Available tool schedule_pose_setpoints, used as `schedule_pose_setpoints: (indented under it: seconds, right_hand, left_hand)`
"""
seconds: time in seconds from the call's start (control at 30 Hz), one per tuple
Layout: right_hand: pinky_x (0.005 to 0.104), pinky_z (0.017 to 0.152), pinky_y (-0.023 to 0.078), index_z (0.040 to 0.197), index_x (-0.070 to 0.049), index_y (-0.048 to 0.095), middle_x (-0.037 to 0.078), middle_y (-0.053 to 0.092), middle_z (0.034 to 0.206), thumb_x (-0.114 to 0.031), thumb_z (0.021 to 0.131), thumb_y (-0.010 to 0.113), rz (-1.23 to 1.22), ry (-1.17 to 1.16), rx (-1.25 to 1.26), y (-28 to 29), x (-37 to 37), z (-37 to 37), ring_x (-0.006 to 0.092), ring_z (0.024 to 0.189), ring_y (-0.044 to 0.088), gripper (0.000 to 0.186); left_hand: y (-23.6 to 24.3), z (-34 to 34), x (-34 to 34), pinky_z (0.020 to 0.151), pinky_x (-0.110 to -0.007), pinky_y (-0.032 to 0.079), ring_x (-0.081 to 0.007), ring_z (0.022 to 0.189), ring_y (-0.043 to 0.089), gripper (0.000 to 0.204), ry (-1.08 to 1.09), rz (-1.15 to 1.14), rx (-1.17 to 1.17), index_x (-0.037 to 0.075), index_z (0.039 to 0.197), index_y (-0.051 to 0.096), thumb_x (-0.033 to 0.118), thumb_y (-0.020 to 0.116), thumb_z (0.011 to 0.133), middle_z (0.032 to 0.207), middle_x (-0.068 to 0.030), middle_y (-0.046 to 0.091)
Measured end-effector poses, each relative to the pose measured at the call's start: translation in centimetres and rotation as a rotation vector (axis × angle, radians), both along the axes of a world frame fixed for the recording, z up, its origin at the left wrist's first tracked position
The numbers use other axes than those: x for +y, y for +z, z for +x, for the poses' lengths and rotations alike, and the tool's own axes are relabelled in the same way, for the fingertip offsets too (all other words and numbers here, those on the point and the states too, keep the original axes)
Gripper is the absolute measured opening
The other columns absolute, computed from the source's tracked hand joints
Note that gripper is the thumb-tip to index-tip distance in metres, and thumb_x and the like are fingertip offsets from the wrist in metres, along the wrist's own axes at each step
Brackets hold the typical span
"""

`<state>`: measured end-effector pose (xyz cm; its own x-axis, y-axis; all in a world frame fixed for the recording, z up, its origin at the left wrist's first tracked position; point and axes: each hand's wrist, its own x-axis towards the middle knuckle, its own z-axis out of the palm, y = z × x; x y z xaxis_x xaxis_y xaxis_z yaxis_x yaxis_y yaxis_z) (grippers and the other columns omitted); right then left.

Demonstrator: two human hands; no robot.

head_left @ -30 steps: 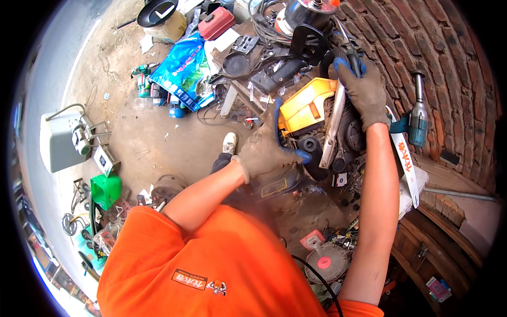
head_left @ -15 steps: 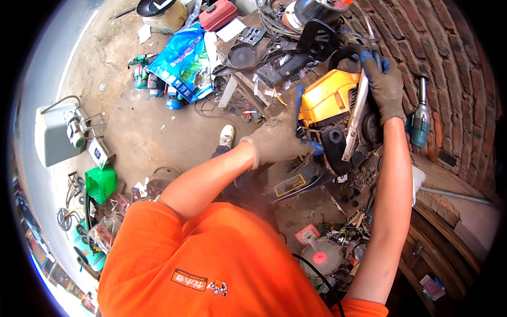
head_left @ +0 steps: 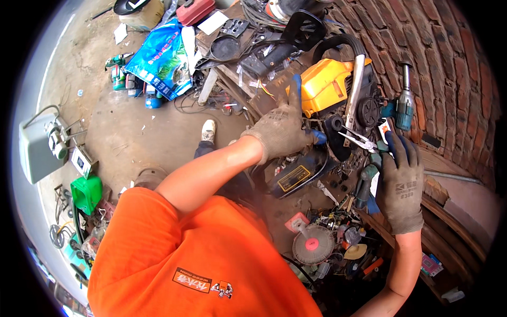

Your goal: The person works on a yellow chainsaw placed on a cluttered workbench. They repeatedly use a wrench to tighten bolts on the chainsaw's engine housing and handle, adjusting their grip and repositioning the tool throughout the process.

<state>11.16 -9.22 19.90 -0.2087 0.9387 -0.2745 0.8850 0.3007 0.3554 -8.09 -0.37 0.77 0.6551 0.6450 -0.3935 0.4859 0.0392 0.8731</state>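
Note:
A yellow and black chainsaw [head_left: 325, 87] lies in front of me, with a bare metal handle bar [head_left: 355, 90] across it. My left hand [head_left: 282, 132], in a grey-brown glove with blue fingertips, grips its left side. The index finger stretches along the yellow cover and the thumb rests by the black body; the other fingers are partly hidden. To the right of the saw, my gloved right hand [head_left: 404, 185] holds pliers [head_left: 362, 140], their handles mostly under my fingers. The metal jaws stand apart over the lower end of the bar. A green-grey tool [head_left: 365, 182] lies beside this hand.
A brick wall [head_left: 417, 37] borders the right, where a teal power tool [head_left: 405, 111] stands. Below the saw are a fan [head_left: 312, 245] and scattered parts. Farther left lie a blue bag [head_left: 158, 61], cordless tools [head_left: 119, 79] and a green container [head_left: 86, 194].
My right hand has come down and nearer from the top of the handle bar, bringing the pliers to its lower end. My left hand stays on the chainsaw. The view has shifted slightly.

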Motion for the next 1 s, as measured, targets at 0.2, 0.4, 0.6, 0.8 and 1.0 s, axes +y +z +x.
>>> schedule_pose_setpoints:
  seconds: [0.2,0.4,0.6,0.8,1.0]
  right_hand:
    - [0.0504,0.099,0.045,0.094,0.001,0.067,0.018,0.059,0.129,-0.011,0.084,0.061,-0.055,0.008,-0.187,-1.2,0.3,-1.5,0.0373,0.120,0.054,0.017]
    - [0.0474,0.089,0.052,0.089,-0.001,0.066,0.016,0.060,0.109,-0.010,0.082,0.062,-0.233,-0.276,-0.276,-2.4,-0.6,-2.5,0.0375,0.105,0.060,0.012]
    - [0.0506,0.087,0.054,0.098,0.002,0.064,0.024,0.063,0.112,-0.018,0.075,0.074,-0.115,-0.563,0.141,-6.5,-4.0,0.7,0.0442,0.102,0.063,0.032]
    - [0.0537,0.078,0.050,0.091,-0.003,0.066,0.022,0.062,0.098,-0.007,0.072,0.065,-0.021,-0.791,0.469,-8.2,-5.4,-1.4,0.0446,0.092,0.062,0.020]
    - [0.0534,0.073,0.051,0.089,-0.005,0.067,0.021,0.063,0.098,-0.006,0.071,0.067,-0.070,-0.827,0.580,-9.2,-6.5,-1.2,0.0440,0.085,0.062,0.018]
  left_hand:
    - [-0.3,0.1,-0.1,0.116,-0.039,0.036,-0.0461,0.144,0.038,0.128,0.011,-0.032,-0.021,-0.012,0.154,-0.016,0.034,0.078,0.081,0.152,-0.0423,0.031]
    - [-0.4,0.0,-0.5,0.115,-0.041,0.039,-0.0456,0.140,0.044,0.126,0.093,-0.011,-0.063,-0.009,0.156,-0.011,0.031,0.081,0.080,0.152,-0.0409,0.032]
    - [-0.9,0.4,-0.9,0.115,-0.041,0.039,-0.0483,0.138,0.045,0.125,0.158,-0.006,-0.198,-0.007,0.157,-0.007,0.031,0.082,0.078,0.153,-0.0407,0.030]
    - [-2.0,0.5,-1.9,0.119,-0.040,0.032,-0.0337,0.146,0.039,0.130,0.220,-0.050,-0.260,-0.001,0.160,-0.008,0.016,0.088,0.074,0.157,-0.0256,0.038]
    - [-3.6,-0.1,-2.5,0.114,-0.039,0.040,-0.0364,0.139,0.046,0.131,0.234,0.057,-0.375,0.001,0.160,-0.009,0.012,0.086,0.072,0.151,-0.0269,0.043]
